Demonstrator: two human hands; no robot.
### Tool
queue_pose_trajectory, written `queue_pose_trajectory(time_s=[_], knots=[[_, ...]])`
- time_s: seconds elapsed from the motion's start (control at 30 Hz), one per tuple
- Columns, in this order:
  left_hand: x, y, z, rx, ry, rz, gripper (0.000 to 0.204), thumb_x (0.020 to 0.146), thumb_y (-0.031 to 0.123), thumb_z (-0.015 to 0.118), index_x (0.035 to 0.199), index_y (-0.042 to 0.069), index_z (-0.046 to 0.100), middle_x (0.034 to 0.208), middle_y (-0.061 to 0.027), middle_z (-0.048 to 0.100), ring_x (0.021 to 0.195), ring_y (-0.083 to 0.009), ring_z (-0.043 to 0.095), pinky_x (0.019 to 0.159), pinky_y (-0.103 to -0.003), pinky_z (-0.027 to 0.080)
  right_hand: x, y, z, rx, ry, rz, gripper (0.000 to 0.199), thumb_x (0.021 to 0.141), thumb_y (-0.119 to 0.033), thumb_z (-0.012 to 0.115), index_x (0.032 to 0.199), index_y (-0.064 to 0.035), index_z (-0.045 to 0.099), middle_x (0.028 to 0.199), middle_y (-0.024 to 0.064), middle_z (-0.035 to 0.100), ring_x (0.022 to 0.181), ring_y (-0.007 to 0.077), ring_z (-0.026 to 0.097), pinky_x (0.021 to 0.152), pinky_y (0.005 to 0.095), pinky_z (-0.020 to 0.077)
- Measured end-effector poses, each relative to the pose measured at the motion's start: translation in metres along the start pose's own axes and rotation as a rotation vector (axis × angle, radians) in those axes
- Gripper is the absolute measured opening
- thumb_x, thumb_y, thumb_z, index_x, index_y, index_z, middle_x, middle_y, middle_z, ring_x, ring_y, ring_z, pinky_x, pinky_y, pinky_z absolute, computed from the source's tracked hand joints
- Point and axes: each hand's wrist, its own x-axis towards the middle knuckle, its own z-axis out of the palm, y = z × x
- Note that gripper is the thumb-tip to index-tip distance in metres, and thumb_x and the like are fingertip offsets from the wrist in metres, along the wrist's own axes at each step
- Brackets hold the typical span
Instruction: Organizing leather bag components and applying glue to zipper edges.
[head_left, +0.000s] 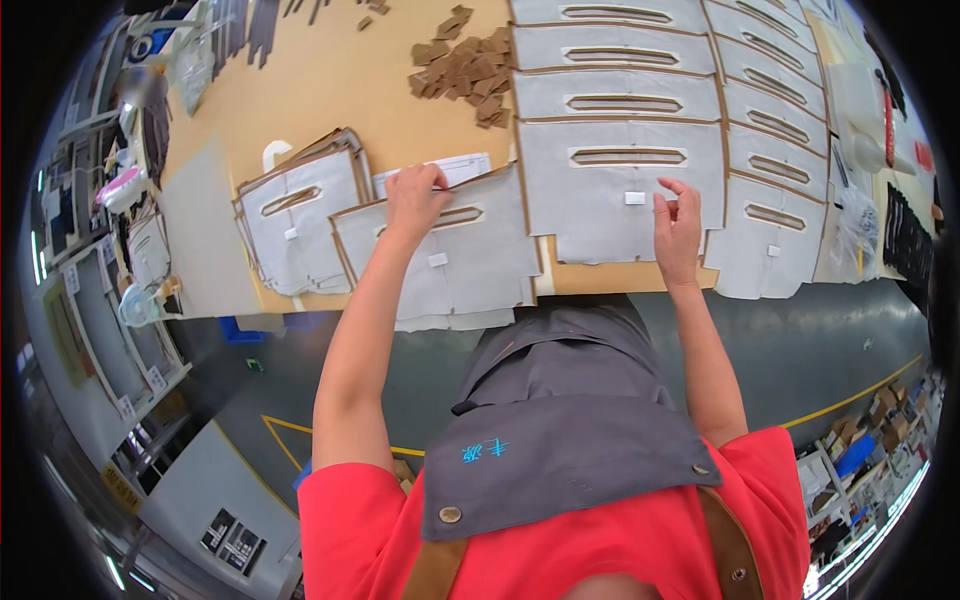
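Observation:
My left hand (413,205) is closed at the upper edge of a grey fabric panel (480,250), which has brown edging, a long slot and a small white tag. Whatever lies under its fingertips is partly hidden. Over the right side of another grey panel (600,220), the nearest of an overlapping column, my right hand (678,225) hovers or rests lightly with thumb and fingers apart. A small white tag (635,198) lies on that panel, left of the fingers. A white paper sheet (470,167) shows behind the left panel.
Further left lies a stack of similar panels (310,235). A second overlapping column of panels (770,240) runs along the right. Small brown pieces (470,70) are heaped at the back, near dark strips (262,30). The table's front edge (660,277) is close to my body.

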Motion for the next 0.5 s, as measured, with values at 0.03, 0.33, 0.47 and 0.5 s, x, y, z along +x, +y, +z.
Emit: queue_pose_trajectory(time_s=[0.03,0.33,0.47,0.5], knots=[[-0.003,0.002,-0.006,-0.070,-0.041,-0.026,0.015,0.073,0.015,0.074,0.081,0.010,0.061,0.077,-0.0033,0.063,0.082,-0.0232,0.059,0.090,-0.042,0.036,-0.009,-0.010,0.009,0.023,-0.046,-0.032,0.021,0.091,-0.009,0.058,0.111,-0.0046,0.057,0.107,0.0077,0.054,0.070,0.0139,0.053,0.067,0.0261,0.0468],[-0.085,0.022,-0.058,-0.188,0.180,0.221,0.012,0.077,0.012,0.072,0.086,0.009,0.065,0.081,-0.0027,0.064,0.083,-0.0198,0.060,0.097,-0.039,0.035,-0.073,-0.071,0.093,0.224,-0.430,-0.166,0.037,0.082,-0.011,0.068,0.117,-0.0062,0.056,0.108,0.0151,0.060,0.092,0.0279,0.060,0.083,0.0333,0.0481],[-0.101,0.011,-0.087,-0.114,0.060,0.180,0.018,0.072,0.008,0.075,0.087,0.007,0.066,0.083,-0.0052,0.065,0.085,-0.0218,0.062,0.092,-0.038,0.041,-0.103,-0.092,0.094,0.461,-0.541,-0.108,0.022,0.085,0.004,0.057,0.106,-0.0016,0.059,0.093,0.0140,0.064,0.083,0.0247,0.062,0.077,0.0294,0.0490],[-0.103,0.000,-0.091,-0.060,0.044,0.179,0.020,0.070,0.007,0.076,0.087,0.006,0.066,0.081,-0.0062,0.065,0.081,-0.0235,0.062,0.087,-0.037,0.045,-0.104,-0.096,0.085,0.480,-0.533,-0.062,0.021,0.085,0.004,0.056,0.105,-0.0014,0.059,0.091,0.0137,0.063,0.081,0.0241,0.061,0.077,0.0287,0.0486]])
